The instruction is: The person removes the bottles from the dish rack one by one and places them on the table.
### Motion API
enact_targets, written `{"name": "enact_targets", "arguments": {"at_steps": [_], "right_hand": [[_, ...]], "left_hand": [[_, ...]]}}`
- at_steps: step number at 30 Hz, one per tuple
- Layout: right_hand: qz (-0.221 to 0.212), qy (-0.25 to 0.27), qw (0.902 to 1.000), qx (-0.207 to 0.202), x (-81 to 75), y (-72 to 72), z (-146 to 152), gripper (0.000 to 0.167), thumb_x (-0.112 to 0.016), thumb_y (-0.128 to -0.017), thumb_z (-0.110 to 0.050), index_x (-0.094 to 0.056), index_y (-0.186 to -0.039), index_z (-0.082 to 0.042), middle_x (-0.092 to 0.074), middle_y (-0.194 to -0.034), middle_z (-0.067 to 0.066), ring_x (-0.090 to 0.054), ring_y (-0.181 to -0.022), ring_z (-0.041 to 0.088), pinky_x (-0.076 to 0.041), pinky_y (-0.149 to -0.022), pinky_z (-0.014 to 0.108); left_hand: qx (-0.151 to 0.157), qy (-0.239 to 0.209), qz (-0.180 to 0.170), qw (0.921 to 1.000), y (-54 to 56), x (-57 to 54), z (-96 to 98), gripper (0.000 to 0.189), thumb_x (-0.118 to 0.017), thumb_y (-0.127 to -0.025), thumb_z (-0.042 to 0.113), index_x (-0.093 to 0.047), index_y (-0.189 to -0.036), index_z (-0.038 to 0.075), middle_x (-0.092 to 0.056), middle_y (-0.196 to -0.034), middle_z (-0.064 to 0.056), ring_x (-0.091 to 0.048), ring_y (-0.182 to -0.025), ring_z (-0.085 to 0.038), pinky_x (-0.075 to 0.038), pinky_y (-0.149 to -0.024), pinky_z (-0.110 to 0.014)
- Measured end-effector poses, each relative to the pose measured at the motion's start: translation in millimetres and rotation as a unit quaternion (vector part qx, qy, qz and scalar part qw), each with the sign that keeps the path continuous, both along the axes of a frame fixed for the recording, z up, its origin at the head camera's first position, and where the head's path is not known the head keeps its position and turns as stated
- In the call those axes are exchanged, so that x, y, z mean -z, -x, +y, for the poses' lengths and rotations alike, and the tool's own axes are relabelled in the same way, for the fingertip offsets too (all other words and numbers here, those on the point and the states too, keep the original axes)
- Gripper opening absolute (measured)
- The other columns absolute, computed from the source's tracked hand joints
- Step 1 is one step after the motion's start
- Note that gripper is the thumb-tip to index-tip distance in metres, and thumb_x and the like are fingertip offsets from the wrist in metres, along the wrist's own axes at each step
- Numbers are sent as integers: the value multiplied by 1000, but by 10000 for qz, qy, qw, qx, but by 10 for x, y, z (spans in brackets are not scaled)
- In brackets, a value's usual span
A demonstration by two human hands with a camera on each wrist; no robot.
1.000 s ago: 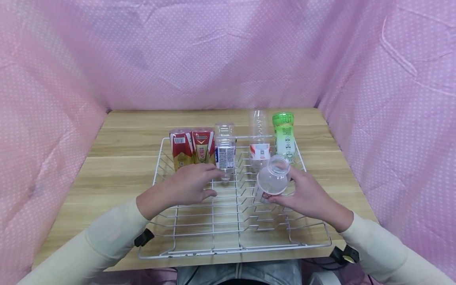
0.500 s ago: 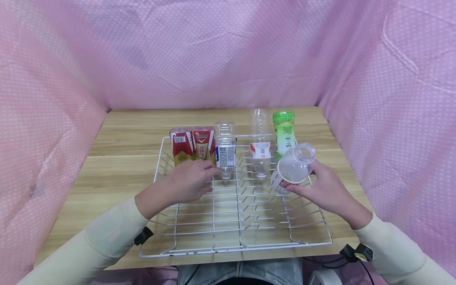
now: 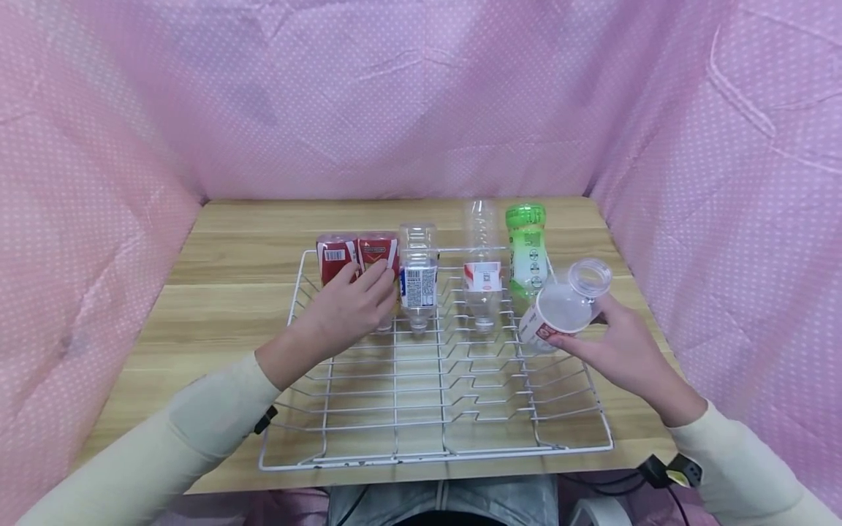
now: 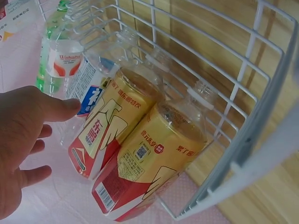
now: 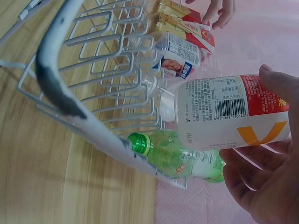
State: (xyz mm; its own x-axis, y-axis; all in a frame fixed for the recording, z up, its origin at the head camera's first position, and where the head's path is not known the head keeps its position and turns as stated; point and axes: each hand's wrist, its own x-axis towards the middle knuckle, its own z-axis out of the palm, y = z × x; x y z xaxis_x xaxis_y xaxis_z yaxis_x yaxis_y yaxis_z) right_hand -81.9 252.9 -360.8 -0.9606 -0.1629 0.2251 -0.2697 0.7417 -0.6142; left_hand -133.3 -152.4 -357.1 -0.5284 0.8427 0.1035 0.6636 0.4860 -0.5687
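My right hand (image 3: 625, 354) grips a clear plastic bottle (image 3: 567, 307) above the right side of the white wire rack (image 3: 442, 398). In the right wrist view, its white label (image 5: 201, 107) shows a barcode and a red patch; in the head view the bottle tilts with its neck upward. My left hand (image 3: 345, 307) reaches over two red-and-gold bottles (image 4: 112, 126), hiding their lower parts in the head view. Its fingers are loosely bent and hold nothing; in the left wrist view the thumb is near the blue-labelled bottle (image 4: 88, 86). Those bottles stand neck-down in the rack.
Farther right in the rack stand a clear bottle with a red-and-white label (image 3: 483, 277) and a green bottle (image 3: 526, 252), both neck-down. The rack sits on a wooden table (image 3: 230, 292). Pink dotted cloth (image 3: 395, 109) surrounds the table at the back and sides.
My right hand has carried the bottle to the right, away from the rack's middle. My left hand has moved forward over the red-and-gold bottles, from beside the blue-labelled one.
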Motion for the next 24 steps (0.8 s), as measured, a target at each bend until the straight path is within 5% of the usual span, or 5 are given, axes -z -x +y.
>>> {"name": "enact_targets", "arguments": {"at_steps": [7,24], "right_hand": [[47,150,9998,140,-31,35,118,58,-91,-75,-22,-63,-124,-7,-73,-100,7,-60,-88,-4,-49,-75,18],[40,512,9964,674,13,136,382,66,-89,-78,-17,-58,-135,-6,-69,-108,15,-61,-87,-9,-47,-72,8]], "left_hand": [[-313,139,-228,9992,11,2,-26,71,-94,-69,26,-64,-132,13,-59,-133,-18,-47,-129,-36,-53,-95,-51],[-381,213,-118,9990,50,29,-61,71,-92,-72,24,-61,-134,11,-57,-137,-18,-47,-130,-36,-51,-98,-50]]}}
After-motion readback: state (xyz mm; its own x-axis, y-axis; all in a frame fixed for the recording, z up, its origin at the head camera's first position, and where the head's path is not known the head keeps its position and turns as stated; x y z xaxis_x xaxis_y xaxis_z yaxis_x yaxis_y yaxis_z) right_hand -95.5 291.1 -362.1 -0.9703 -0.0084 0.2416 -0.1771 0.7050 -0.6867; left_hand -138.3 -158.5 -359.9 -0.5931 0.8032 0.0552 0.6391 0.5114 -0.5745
